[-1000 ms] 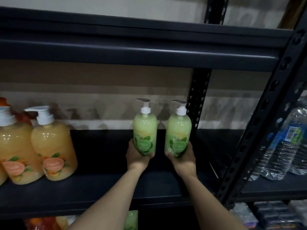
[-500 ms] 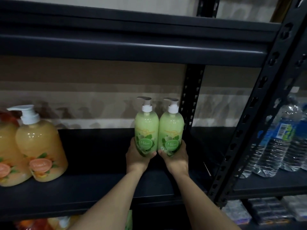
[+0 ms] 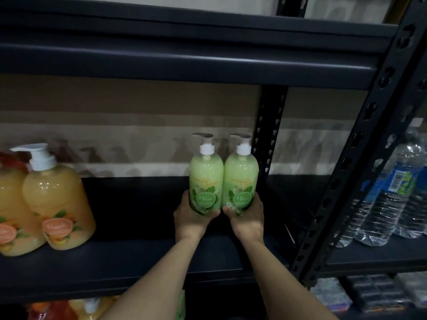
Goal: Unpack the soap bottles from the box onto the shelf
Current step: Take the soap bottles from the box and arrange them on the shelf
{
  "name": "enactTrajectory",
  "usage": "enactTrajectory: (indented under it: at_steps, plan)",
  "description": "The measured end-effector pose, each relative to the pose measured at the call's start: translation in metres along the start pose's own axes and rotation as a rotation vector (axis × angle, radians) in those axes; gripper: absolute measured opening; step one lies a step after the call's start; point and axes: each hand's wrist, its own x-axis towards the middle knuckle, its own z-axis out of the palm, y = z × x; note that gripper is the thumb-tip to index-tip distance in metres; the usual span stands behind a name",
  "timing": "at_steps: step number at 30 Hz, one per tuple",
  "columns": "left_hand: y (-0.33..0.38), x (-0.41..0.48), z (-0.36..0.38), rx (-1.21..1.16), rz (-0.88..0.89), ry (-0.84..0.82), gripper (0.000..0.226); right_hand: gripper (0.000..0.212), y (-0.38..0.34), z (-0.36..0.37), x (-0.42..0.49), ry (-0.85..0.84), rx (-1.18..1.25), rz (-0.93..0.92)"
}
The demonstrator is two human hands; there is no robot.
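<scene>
Gripping touching green soap bottles (image 3: 206, 179) upright

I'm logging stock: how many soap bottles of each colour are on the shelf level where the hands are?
green soap bottles: 2
orange soap bottles: 2
Total: 4; a red shape behind the orange ones is too cut off to count.

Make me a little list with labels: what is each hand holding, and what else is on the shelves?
left hand: grips the base of the left green soap bottle
right hand: grips the base of the right green soap bottle
pose: both upright, side by side
shelf: dark, with orange soap bottles at its left end
far right: water bottles
</scene>
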Motion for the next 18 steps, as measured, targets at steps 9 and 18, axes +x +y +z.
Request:
enactTrajectory:
  at_steps: [9,18]
  plan:
    - [-0.0022,0.0012,0.0031,0.025,0.024,0.022,0.072,0.081,0.0039,0.0016,0.0026,-0.003,0.035,0.003]
    - [0.0036,-0.0019,-0.0007,0.031,0.003,-0.01,0.073,0.085,0.0003,-0.0012,-0.0002,0.007,-0.02,-0.036]
